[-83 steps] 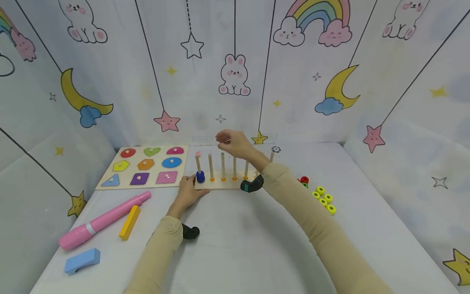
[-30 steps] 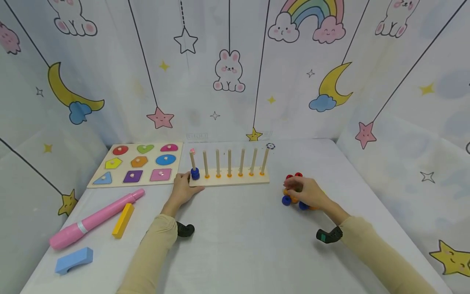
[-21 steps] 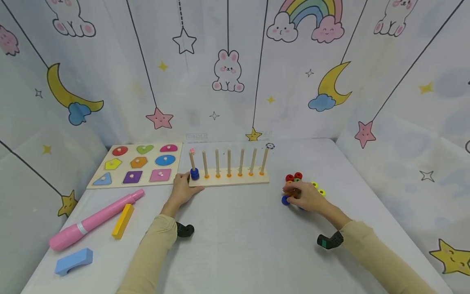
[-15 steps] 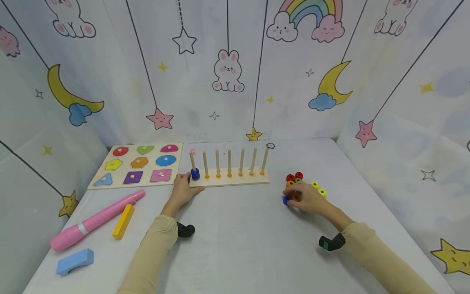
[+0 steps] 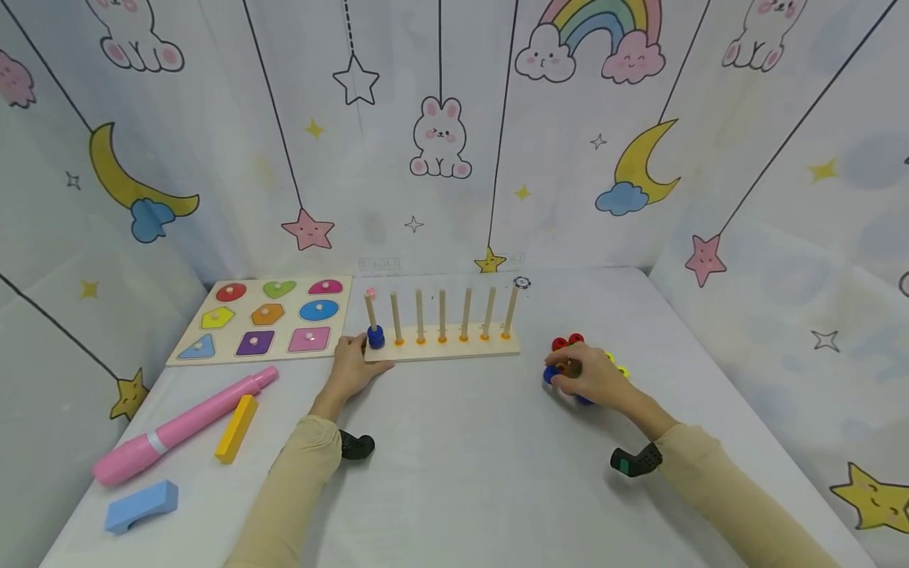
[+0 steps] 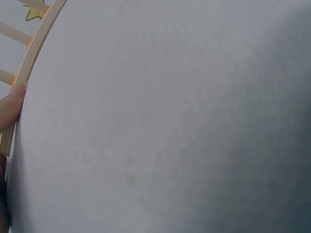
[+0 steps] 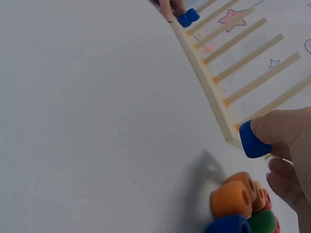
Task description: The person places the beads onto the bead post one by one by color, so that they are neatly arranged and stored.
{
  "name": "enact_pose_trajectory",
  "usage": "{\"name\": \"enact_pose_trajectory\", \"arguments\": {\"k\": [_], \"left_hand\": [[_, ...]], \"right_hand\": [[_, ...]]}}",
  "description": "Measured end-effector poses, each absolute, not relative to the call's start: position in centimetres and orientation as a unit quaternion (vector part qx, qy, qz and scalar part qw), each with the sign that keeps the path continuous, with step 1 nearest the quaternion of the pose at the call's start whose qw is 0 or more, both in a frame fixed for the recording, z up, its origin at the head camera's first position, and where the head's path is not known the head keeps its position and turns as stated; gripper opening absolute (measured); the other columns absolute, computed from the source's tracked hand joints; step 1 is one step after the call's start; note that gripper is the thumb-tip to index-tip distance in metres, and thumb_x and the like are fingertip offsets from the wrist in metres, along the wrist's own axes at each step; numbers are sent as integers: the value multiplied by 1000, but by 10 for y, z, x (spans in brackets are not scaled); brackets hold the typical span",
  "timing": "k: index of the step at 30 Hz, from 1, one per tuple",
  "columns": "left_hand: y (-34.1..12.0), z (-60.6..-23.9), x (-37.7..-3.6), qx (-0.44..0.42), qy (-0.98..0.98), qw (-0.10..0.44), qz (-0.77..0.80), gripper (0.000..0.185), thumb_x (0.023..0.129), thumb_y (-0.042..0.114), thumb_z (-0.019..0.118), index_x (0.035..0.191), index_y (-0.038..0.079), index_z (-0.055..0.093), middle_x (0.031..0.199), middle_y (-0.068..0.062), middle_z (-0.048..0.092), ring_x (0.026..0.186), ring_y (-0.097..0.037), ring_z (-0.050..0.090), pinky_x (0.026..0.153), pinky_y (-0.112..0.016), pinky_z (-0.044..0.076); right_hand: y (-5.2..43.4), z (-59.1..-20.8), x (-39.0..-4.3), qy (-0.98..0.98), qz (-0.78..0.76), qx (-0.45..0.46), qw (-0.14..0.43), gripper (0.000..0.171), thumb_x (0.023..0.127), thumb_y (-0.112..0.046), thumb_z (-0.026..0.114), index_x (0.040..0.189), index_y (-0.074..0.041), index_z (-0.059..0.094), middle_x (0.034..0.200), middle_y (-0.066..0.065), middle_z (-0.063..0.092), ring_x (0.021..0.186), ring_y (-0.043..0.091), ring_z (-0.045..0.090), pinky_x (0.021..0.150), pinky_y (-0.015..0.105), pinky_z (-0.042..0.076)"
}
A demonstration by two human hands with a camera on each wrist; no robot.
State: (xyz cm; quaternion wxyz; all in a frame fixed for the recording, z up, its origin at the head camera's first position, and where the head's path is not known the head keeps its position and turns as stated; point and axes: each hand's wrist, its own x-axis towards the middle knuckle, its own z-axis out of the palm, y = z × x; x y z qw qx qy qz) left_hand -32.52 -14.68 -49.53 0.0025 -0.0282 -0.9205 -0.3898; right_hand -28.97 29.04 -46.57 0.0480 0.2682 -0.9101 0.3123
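Fingertips of the right hand [image 5: 592, 381] pinch a blue bead [image 7: 253, 140] just above the loose beads [image 7: 238, 204] on the desk [image 5: 461, 457], right of the peg board [image 5: 442, 348]. The left hand [image 5: 353, 364] rests against that board's left end, its grip seemingly loose, beside the blue bead on the first peg [image 5: 375, 338].

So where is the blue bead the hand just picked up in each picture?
Head: the blue bead peeks out at the fingertips of the right hand, right of the peg board.
Left wrist: not in it; only the board's edge and a fingertip of the left hand show.
Right wrist: at the right, pinched in the fingers.
Shared landmark: the peg board.
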Motion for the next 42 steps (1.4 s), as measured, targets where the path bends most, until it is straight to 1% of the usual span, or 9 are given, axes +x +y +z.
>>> {"name": "enact_pose_trajectory", "arguments": {"k": [3,7,9,13,19,23,29,35,42], "left_hand": [[-148,-494,-324,-29,-919,5,-394,84,81,26,76,140,-13,31,132,-33,30,123,-41,30,104,-50,28],[-148,-495,-325,-31,-917,5,-398,84,81,27,76,140,-13,30,132,-33,29,123,-42,30,103,-50,28],[-148,-496,-325,-31,-917,6,-397,84,81,27,76,140,-13,31,132,-33,30,122,-42,30,103,-50,29],[-149,-499,-325,-32,-919,12,-392,84,80,26,76,139,-14,31,130,-34,31,121,-42,32,102,-51,29],[-147,-500,-326,-37,-919,19,-392,84,80,27,77,139,-14,32,130,-33,32,120,-41,33,102,-50,30],[-146,-499,-325,-37,-917,19,-396,84,79,26,78,138,-15,33,129,-33,33,120,-42,33,101,-50,31],[-149,-499,-326,-34,-916,24,-398,84,79,25,78,138,-14,34,128,-32,33,118,-42,33,100,-49,31],[-149,-500,-326,-32,-916,20,-398,85,78,27,78,138,-14,33,128,-32,33,119,-41,33,101,-49,31],[-150,-497,-323,-30,-918,18,-395,86,79,27,77,138,-16,32,129,-33,33,118,-42,35,100,-50,32]], "right_hand": [[288,-454,-299,-901,357,243,41,32,84,-17,72,114,-8,65,106,3,66,93,21,62,78,36,52],[287,-441,-318,-889,400,217,53,36,89,-17,67,122,-6,58,115,10,63,101,25,61,82,31,52],[286,-433,-328,-886,411,205,63,36,90,-15,65,124,-6,56,117,13,62,104,28,61,83,31,51],[278,-416,-346,-885,420,183,76,35,92,-12,61,125,-1,54,119,15,60,107,29,58,87,37,49],[261,-397,-368,-883,420,175,115,34,93,-13,60,123,1,55,118,16,60,108,29,58,90,42,47],[246,-389,-381,-879,424,174,129,34,92,-14,61,123,-1,55,118,15,61,106,28,59,90,40,48],[216,-377,-396,-868,438,192,138,33,91,-9,62,122,-1,56,116,15,62,105,26,60,89,36,48],[182,-368,-406,-853,450,226,139,32,89,-4,63,119,2,57,113,17,63,103,27,61,86,32,49],[133,-366,-409,-838,459,273,115,32,87,-2,65,118,4,57,112,17,64,99,26,63,83,26,50]]}}
